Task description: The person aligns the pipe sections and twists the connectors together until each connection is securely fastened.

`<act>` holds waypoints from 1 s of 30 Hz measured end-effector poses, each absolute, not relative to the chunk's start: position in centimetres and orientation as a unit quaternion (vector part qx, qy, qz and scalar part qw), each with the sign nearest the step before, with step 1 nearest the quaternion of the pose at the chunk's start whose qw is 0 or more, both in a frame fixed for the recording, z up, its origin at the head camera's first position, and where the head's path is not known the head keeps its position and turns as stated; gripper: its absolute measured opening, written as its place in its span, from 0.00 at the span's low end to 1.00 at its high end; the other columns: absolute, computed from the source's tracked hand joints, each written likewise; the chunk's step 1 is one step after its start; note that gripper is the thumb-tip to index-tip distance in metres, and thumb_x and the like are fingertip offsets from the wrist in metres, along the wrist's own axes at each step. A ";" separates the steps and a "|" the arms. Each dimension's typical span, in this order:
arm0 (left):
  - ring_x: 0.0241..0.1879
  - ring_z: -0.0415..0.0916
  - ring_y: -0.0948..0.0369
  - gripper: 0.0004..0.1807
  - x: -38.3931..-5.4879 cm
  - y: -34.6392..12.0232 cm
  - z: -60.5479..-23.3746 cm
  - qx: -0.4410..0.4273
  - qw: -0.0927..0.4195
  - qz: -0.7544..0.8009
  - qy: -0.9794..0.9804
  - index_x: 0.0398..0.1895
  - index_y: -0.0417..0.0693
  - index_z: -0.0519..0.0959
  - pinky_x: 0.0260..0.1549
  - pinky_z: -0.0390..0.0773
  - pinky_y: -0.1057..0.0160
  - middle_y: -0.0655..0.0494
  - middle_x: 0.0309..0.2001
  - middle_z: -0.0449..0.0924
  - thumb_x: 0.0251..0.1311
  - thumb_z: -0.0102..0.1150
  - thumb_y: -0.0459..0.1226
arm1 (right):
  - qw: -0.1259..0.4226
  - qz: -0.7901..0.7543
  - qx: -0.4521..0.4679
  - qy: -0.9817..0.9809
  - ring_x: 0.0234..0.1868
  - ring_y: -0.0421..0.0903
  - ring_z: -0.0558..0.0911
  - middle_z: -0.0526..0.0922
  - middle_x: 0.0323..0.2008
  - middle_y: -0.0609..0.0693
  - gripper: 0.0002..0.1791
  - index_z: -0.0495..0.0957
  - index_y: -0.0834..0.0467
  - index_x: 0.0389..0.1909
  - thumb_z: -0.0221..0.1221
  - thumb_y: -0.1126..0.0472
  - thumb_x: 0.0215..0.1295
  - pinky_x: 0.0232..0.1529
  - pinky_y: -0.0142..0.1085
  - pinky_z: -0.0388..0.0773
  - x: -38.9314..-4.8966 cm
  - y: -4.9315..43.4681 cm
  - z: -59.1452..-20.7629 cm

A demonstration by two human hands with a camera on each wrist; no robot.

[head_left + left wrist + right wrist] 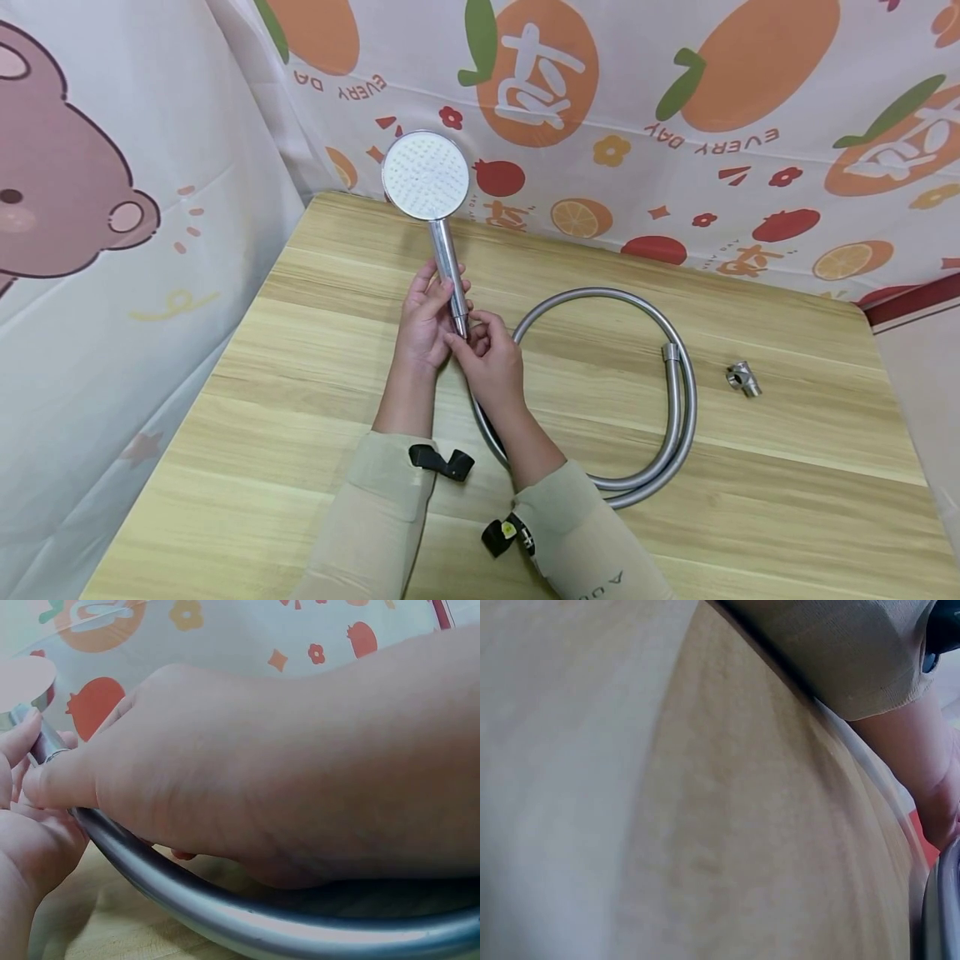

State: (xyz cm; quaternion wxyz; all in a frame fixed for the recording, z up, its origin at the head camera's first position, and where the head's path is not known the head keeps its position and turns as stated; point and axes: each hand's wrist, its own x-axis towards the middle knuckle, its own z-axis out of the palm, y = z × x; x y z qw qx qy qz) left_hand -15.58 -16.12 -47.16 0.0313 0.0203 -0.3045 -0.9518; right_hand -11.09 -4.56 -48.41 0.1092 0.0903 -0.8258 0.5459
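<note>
Left hand [424, 325] grips shower head [427, 177]; right hand [495, 364] pinches hose [692, 404] at its base. Joint likely unfinished; fitting [743, 378], frame right, unattached.

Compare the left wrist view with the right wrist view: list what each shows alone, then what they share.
Only the left wrist view: the shower head and a yellow flower print. Only the right wrist view: a beige sleeve and a black wrist device. Both: the left hand, silver hose and wooden tabletop.
</note>
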 end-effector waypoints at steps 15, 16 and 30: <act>0.40 0.81 0.60 0.29 -15.7 -16.1 -47.6 0.008 0.035 -0.952 -0.304 0.58 0.51 0.74 0.35 0.82 0.66 0.51 0.49 0.82 0.51 0.72 0.34 | 0.099 0.533 0.118 -0.832 0.23 0.38 0.73 0.85 0.31 0.48 0.15 0.76 0.56 0.54 0.57 0.54 0.72 0.24 0.29 0.69 -11.1 -4.4 -49.0; 0.40 0.81 0.60 0.29 -15.7 -16.1 -47.6 0.007 0.035 -0.952 -0.305 0.58 0.51 0.74 0.35 0.82 0.66 0.51 0.49 0.82 0.50 0.72 0.35 | 0.098 0.533 0.118 -0.832 0.24 0.38 0.73 0.85 0.31 0.48 0.15 0.76 0.56 0.54 0.56 0.54 0.72 0.24 0.29 0.69 -11.1 -4.4 -49.0; 0.41 0.80 0.60 0.21 -15.6 -16.1 -47.3 0.018 0.028 -0.950 -0.309 0.61 0.49 0.72 0.35 0.82 0.65 0.49 0.51 0.80 0.65 0.57 0.28 | 0.126 0.541 0.106 -0.825 0.23 0.38 0.72 0.82 0.30 0.50 0.22 0.77 0.57 0.51 0.70 0.54 0.58 0.24 0.28 0.69 -11.2 -4.6 -48.6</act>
